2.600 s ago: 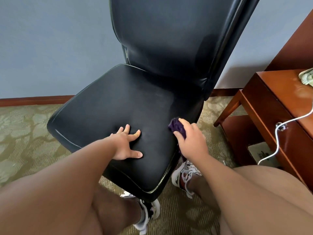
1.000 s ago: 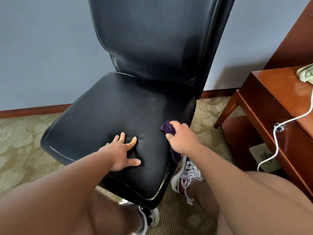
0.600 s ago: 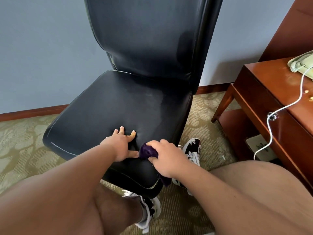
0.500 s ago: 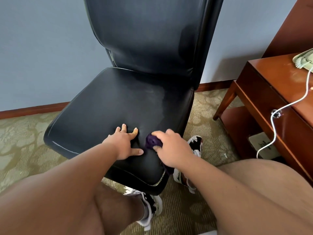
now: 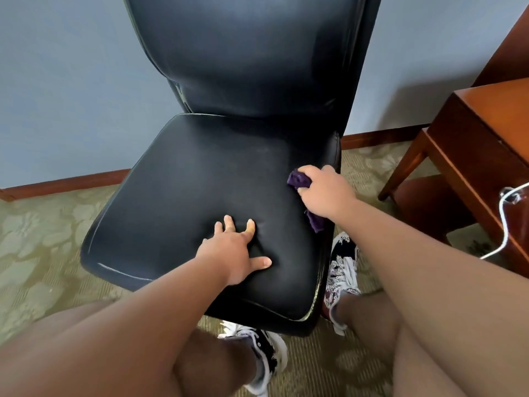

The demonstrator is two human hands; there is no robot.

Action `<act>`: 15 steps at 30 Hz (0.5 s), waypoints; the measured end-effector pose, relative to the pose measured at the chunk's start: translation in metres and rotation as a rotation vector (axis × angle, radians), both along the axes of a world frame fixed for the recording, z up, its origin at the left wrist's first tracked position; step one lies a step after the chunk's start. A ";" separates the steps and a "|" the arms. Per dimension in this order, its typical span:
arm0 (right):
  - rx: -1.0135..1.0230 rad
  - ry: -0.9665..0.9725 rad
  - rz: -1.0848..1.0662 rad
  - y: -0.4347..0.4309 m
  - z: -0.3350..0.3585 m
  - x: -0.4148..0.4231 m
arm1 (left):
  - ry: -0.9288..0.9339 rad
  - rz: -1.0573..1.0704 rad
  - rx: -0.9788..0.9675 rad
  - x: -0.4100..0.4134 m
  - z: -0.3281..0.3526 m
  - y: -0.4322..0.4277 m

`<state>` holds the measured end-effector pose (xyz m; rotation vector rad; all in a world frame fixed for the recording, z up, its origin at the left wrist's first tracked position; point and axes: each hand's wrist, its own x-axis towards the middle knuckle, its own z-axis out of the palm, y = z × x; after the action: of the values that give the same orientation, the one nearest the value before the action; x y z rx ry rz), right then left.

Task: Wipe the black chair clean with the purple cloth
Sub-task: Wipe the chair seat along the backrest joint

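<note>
The black chair [image 5: 200, 179] stands in front of me, its padded seat facing me and its tall backrest rising out of the top of the view. My left hand [image 5: 233, 250] rests flat on the front middle of the seat with fingers spread. My right hand [image 5: 323, 190] grips the bunched purple cloth [image 5: 298, 179] and holds it against the seat's right edge. A tail of the cloth hangs down below that hand, beside the seat.
A brown wooden side table [image 5: 483, 156] stands to the right, with a white cord [image 5: 503, 219] hanging down its front. Patterned carpet [image 5: 43, 239] covers the floor, and a blue wall is behind the chair. My shoes [image 5: 342, 270] are beside and under the seat's front.
My right hand has carried the cloth from the front middle of the seat, beside my left thumb, back and right to the seat's right edge. The left hand stays pressed in place.
</note>
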<state>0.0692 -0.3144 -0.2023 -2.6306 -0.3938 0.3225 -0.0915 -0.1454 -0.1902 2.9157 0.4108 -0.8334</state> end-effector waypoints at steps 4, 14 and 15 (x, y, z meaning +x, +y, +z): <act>0.018 0.107 0.198 0.007 0.007 -0.030 | -0.019 -0.003 0.070 0.006 -0.001 -0.013; 0.345 0.270 0.107 -0.061 0.012 -0.060 | -0.068 0.108 0.040 0.018 0.003 -0.045; 0.374 0.255 0.035 -0.069 0.011 -0.057 | -0.081 0.113 0.026 0.017 0.003 -0.048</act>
<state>0.0123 -0.3835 -0.1912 -2.1881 -0.3739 0.5335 -0.0747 -0.1935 -0.1871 2.9054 0.5768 -0.6976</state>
